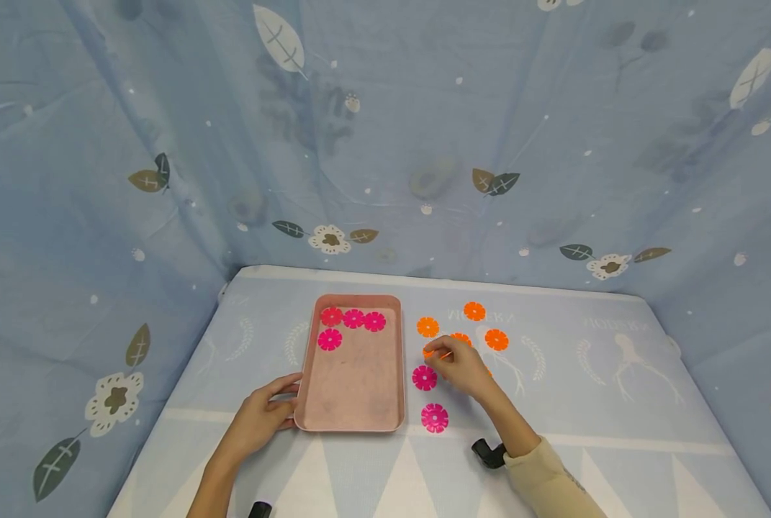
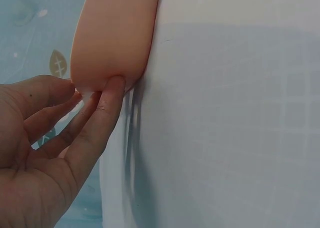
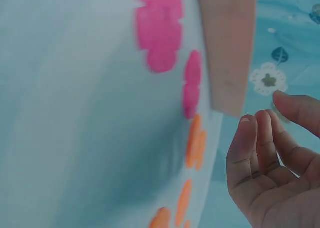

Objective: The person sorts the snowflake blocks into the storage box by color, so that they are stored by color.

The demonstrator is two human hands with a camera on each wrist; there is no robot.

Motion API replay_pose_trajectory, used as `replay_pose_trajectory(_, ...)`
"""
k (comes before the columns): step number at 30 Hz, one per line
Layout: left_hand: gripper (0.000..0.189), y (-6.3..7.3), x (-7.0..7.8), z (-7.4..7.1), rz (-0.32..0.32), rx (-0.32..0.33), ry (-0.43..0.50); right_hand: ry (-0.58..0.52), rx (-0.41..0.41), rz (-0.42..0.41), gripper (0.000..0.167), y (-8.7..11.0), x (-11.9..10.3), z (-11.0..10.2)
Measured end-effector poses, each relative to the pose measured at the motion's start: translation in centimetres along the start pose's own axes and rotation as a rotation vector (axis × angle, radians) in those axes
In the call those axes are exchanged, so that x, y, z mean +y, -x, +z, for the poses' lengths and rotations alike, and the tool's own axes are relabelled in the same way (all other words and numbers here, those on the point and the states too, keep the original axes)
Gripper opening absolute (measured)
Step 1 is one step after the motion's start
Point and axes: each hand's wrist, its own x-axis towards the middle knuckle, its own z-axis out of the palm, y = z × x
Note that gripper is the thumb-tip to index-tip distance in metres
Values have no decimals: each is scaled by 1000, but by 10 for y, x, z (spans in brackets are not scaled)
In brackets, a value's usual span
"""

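A shallow pink tray (image 1: 353, 396) holds several pink-red slotted plastic discs (image 1: 330, 339) in its far part. My left hand (image 1: 260, 417) grips the tray's near left side; the left wrist view has fingers and thumb on the tray wall (image 2: 115, 37). Right of the tray, my right hand (image 1: 459, 365) hovers over orange slotted discs (image 1: 427, 326), partly hiding some. In the right wrist view, the right hand's fingers (image 3: 242, 138) are bent and apart from the thumb, with nothing visible between them. Two magenta discs (image 1: 425, 378) lie between hand and tray.
A patterned cloth covers the table (image 1: 586, 403), and a blue leaf-print curtain (image 1: 385, 144) hangs behind and at both sides. A black curved object (image 1: 487, 454) shows beside the right forearm; another black piece (image 1: 260, 509) is at the bottom edge.
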Motion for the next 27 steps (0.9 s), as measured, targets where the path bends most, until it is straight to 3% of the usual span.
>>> replay_pose_trajectory(10,46,-1,-3,0,-4,-3,12,97,-83,17,22,0,23,9)
replay_pose_trajectory(27,46,-1,-3,0,-5,1,7,186,-137,-9,31,-7,30,15)
